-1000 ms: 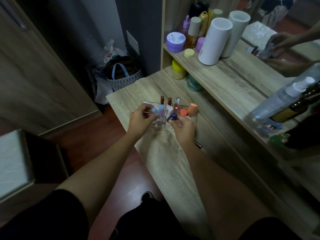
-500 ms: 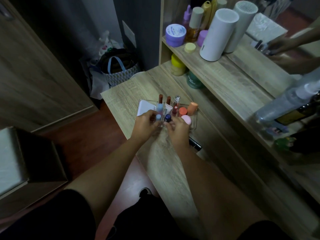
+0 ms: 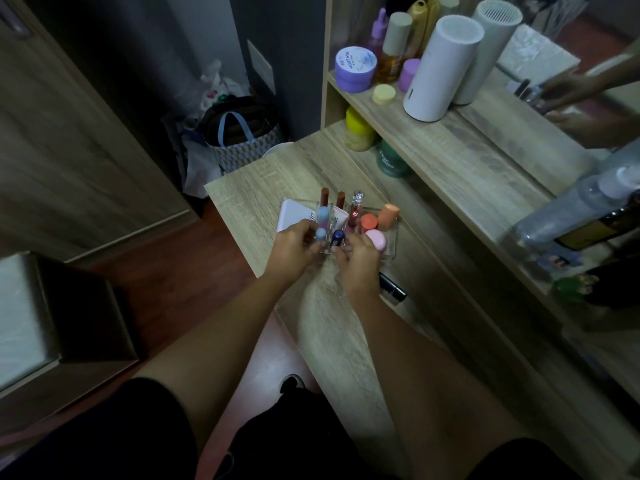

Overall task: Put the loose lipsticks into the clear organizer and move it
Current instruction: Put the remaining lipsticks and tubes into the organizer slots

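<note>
The clear organizer (image 3: 390,248) stands on the wooden dresser top (image 3: 322,323), filled with several upright lipsticks and tubes in brown, light blue, navy, orange and pink. My left hand (image 3: 294,245) grips its near left corner beside a light blue cap (image 3: 321,233). My right hand (image 3: 358,259) holds its near edge, fingers by a navy-capped lipstick (image 3: 337,238) and a pink cap (image 3: 376,239). One black lipstick (image 3: 393,288) lies loose on the dresser top just right of my right wrist.
A raised shelf (image 3: 460,147) to the right carries a white cylinder (image 3: 440,69), a purple jar (image 3: 355,68), bottles and a spray bottle (image 3: 568,216). A mirror shows my hands. A yellow-lidded jar (image 3: 360,128) and a green jar (image 3: 393,161) sit under the shelf. A bag (image 3: 239,136) stands on the floor.
Both hands dropped from above the organizer's tubes to its near edge and closed on it. The light blue and navy lipsticks now stand in the front slots.
</note>
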`<state>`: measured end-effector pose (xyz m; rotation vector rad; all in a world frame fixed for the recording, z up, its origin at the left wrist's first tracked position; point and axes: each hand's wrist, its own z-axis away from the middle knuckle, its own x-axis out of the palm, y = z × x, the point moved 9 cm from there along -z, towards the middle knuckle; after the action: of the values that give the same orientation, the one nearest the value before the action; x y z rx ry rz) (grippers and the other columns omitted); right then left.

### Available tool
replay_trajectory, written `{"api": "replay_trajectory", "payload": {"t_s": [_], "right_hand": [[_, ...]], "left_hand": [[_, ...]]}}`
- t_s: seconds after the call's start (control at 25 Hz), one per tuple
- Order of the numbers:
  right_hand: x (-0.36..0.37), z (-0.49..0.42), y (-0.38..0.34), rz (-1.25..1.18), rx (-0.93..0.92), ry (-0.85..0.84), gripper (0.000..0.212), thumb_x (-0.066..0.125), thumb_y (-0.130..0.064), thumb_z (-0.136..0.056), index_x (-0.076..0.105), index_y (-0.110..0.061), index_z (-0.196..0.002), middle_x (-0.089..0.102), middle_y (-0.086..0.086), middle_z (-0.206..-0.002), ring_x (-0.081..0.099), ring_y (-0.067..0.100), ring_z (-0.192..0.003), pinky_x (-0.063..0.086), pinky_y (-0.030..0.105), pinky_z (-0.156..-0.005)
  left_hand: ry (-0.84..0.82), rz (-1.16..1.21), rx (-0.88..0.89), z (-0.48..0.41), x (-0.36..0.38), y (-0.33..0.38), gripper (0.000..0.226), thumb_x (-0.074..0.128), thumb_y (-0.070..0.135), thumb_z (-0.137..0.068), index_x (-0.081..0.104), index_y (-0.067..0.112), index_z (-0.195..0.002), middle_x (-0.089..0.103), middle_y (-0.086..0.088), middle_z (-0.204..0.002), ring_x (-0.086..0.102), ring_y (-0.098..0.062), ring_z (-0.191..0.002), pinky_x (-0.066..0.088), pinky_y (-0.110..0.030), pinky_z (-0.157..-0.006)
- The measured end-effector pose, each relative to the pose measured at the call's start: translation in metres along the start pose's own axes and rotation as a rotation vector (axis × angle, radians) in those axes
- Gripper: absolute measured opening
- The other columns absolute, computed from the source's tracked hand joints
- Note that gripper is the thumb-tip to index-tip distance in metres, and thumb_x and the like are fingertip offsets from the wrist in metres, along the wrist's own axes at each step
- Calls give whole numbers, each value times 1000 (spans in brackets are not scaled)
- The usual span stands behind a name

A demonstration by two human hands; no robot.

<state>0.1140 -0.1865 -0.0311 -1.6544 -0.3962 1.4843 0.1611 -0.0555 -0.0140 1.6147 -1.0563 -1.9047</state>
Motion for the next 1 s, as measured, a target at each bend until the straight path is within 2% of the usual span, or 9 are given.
{"api": "replay_trajectory", "payload": {"t_s": [0.2,0.28,0.36,0.48,0.6,0.72,0.84,0.92,1.0], "right_hand": [[-37,26,11,67,-3,53,39,64,-3,-83,60,-7,-122,63,17,-114,60,28,-104,50,39,-94],[-43,28,23,93,15,82,38,64,-3,-83,60,-8,-121,62,17,-115,60,28,-104,50,37,-93],[-43,38,35,161,49,92,36,63,-7,-84,59,-7,-120,59,17,-120,57,30,-109,45,38,-97],[-48,48,55,325,155,132,37,61,-19,-86,54,-10,-121,56,13,-123,49,28,-116,39,38,-99],[-46,55,69,403,178,89,41,57,-23,-88,50,-10,-126,55,13,-127,47,28,-117,37,38,-101],[-51,53,71,319,133,104,37,55,-13,-89,54,-10,-126,60,12,-124,53,28,-114,42,38,-98],[-55,51,59,67,23,82,32,62,-9,-84,62,-10,-116,68,11,-113,63,25,-103,49,33,-89],[-57,42,46,-146,5,57,28,66,-9,-82,63,-9,-110,71,9,-106,66,15,-91,54,22,-78],[-61,29,37,-300,58,75,30,69,-11,-81,61,-10,-110,70,6,-104,64,7,-84,51,9,-72]], "left_hand": [[46,37,-10,26,8,17,22,65,16,-84,61,2,-101,69,-14,-92,62,-19,-79,55,-34,-77],[140,47,-23,34,7,14,17,62,15,-85,58,3,-97,65,-15,-90,61,-25,-79,52,-37,-73],[152,2,-17,49,11,6,13,58,14,-87,56,2,-92,61,-16,-88,58,-29,-80,46,-37,-71],[-3,-160,80,67,36,-4,24,53,16,-91,58,-1,-108,62,-22,-108,56,-34,-103,42,-36,-91],[-152,-337,145,82,64,-12,47,45,28,-96,44,5,-136,43,-18,-146,35,-29,-139,25,-32,-116],[-208,-449,118,88,84,-26,58,36,39,-97,24,11,-147,22,-10,-158,13,-24,-148,16,-37,-120],[-215,-513,116,92,89,-30,60,33,40,-97,19,12,-148,18,-8,-159,10,-23,-148,16,-39,-119],[-200,-542,132,93,88,-28,60,33,40,-97,20,12,-148,19,-8,-159,11,-24,-148,17,-39,-119],[-193,-544,129,93,88,-27,60,33,40,-97,20,11,-148,20,-8,-159,12,-24,-148,18,-40,-119]]}}
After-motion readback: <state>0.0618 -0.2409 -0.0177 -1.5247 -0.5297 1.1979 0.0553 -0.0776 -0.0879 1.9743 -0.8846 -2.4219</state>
